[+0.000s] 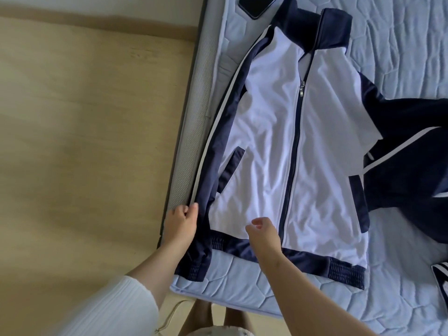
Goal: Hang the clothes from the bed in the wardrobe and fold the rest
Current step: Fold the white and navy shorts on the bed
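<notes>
A white and navy zip-up track jacket (274,146) lies flat, front up and zipped, on the pale blue quilted bed (400,44). Its collar points away from me and its hem is near the bed's front edge. My left hand (181,220) pinches the jacket's left sleeve near the cuff, where the white stripe ends, at the bed's left edge. Over the white front panel near the hem, my right hand (263,232) hovers with its fingers loosely curled and nothing in it. The right sleeve lies out to the right over another garment.
More navy clothing with white stripes (417,151) lies bunched at the right of the bed, and another striped piece (441,275) shows at the right edge. A dark phone (257,6) rests near the jacket's collar. Wooden floor (84,117) runs along the left.
</notes>
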Demonstrator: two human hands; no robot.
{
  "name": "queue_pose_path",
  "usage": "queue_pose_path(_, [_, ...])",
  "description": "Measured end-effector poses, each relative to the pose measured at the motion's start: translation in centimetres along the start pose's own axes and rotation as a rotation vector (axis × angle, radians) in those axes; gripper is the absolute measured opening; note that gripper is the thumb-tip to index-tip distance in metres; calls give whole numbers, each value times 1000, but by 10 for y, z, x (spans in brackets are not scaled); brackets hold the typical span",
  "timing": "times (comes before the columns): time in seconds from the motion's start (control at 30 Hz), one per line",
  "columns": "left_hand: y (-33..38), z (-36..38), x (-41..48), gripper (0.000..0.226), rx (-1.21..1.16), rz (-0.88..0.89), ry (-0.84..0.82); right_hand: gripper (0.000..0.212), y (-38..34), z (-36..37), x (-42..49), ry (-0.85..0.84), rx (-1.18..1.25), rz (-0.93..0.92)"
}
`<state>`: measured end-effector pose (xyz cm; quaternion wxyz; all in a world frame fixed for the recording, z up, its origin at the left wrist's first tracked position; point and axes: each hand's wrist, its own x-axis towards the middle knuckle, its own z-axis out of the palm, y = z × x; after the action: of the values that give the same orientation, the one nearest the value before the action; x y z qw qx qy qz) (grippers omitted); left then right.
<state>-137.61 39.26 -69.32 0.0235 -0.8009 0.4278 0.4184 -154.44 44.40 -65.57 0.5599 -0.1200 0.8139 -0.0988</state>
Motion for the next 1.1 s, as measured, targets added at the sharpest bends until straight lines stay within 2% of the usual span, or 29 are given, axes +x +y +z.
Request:
queue_pose_path(0.1, [0,3,3,28,-40,26,13,25,0,-3,2,-16,24,-5])
queue_pose_path(0.2, [6,9,-2,49,-16,-19,-28,21,4,-7,5,-23,62,-1])
queue_pose_path(0.23, [9,11,-3,50,-5,-48,-70,20,6,-8,6,-27,70,3])
queue_pose_path(0.3, [13,13,-6,38,61,-89,-178,18,10,-10,5,-31,68,4])
queue_pose_path(0.37, [18,10,-11,28,158,-56,-223,18,13,-12,2,-41,65,4])
queue_pose_path(0.47, [27,-5,-23,31,178,62,-168,18,12,-19,-8,-61,64,13])
queue_pose_path(0.6, [47,-47,-35,36,-33,89,-78,19,-5,-31,-25,-64,97,9])
queue_pose_path(0.7, [65,-90,-33,45,-65,94,87,18,-26,-38,-36,-67,92,-31])
queue_pose_path(0.8, [83,-134,-24,33,-121,133,242,16,-50,-37,-46,-70,122,-69])
queue_pose_path(0.9, [103,-170,-11,24,-152,187,275,16,-79,-32,-55,-73,172,-88])
queue_pose_path(1.1, [141,-222,27,24,-240,211,267,17,-141,-17,-68,-45,271,-148])
